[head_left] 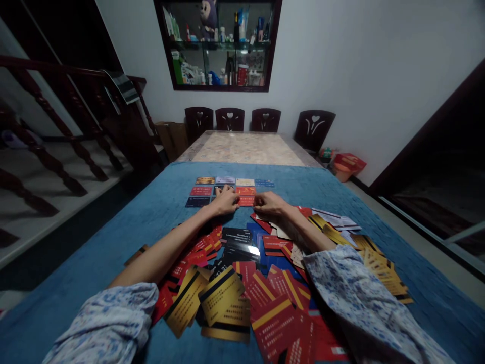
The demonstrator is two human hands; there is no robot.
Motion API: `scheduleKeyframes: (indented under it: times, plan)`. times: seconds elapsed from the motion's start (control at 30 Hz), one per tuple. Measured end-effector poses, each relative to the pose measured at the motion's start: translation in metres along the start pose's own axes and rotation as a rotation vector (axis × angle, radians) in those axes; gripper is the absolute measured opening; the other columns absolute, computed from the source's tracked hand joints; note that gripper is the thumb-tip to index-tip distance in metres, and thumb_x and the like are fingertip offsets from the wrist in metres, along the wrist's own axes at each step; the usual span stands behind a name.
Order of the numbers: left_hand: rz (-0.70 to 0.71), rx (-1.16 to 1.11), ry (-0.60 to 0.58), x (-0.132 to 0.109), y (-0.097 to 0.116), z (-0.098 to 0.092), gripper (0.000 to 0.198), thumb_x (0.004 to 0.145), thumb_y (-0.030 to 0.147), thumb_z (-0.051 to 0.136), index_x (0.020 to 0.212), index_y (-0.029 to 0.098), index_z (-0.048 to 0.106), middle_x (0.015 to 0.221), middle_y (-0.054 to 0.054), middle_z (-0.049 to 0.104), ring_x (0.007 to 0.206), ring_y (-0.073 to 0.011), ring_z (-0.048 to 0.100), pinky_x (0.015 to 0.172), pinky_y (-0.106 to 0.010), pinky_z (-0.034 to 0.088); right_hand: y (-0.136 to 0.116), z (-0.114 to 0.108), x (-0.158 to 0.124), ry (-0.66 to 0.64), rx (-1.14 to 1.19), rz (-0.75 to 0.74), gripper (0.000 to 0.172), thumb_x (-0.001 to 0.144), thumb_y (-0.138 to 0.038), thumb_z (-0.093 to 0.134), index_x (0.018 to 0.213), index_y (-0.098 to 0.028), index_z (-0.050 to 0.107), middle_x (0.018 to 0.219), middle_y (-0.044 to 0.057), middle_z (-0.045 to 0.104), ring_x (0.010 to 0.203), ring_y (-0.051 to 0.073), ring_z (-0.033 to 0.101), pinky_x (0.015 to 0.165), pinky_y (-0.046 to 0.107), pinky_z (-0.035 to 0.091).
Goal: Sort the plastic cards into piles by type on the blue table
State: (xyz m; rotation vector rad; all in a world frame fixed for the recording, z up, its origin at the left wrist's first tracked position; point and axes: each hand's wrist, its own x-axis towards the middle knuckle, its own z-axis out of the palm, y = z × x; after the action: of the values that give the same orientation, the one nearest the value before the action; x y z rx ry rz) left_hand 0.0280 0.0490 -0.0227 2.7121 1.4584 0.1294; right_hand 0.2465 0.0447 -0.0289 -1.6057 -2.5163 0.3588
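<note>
Rows of cards lie on the blue cloth at the table's middle. My left hand (226, 200) rests over the lower rows, its fingers bent on the left edge of a red card (246, 201) and hiding part of the cards beneath. At that card's right edge is my right hand (267, 203), fingers curled together; whether anything is between them is too small to tell. Above the red card lies an orange-red card (246, 191). A dark blue card (197, 202) is at the lower left of the rows, and a light blue card (264, 183) at the top right.
Loose piles spread nearer to me: gold cards (222, 296), dark red cards (275, 323), black cards (237, 236) and, at right, more gold cards (384, 268). The blue cloth (151, 202) covers the table's near part. Chairs (266, 120) stand at the far end.
</note>
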Motion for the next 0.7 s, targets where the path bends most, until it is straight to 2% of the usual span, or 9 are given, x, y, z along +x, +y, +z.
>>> scheduleKeyframes:
  times: [0.47, 0.7]
  plan:
    - [0.017, -0.032, 0.039, -0.011, 0.003, -0.001, 0.018, 0.085, 0.026, 0.059, 0.097, 0.022, 0.071, 0.119, -0.012, 0.063, 0.123, -0.0347, 0.041, 0.099, -0.053, 0.033, -0.009, -0.002, -0.007, -0.067, -0.002, -0.046, 0.011, 0.082, -0.024, 0.064, 0.086, -0.019, 0.073, 0.087, 0.005, 0.073, 0.072, 0.014, 0.059, 0.060, 0.022, 0.036]
    - [0.036, -0.012, 0.060, -0.016, 0.010, -0.004, 0.024, 0.087, 0.025, 0.058, 0.106, 0.021, 0.072, 0.124, -0.013, 0.062, 0.126, -0.0343, 0.042, 0.099, -0.053, 0.033, -0.007, -0.001, -0.014, -0.002, 0.045, -0.061, 0.014, 0.085, -0.024, 0.058, 0.083, -0.017, 0.070, 0.081, 0.004, 0.070, 0.070, 0.014, 0.057, 0.062, 0.023, 0.036]
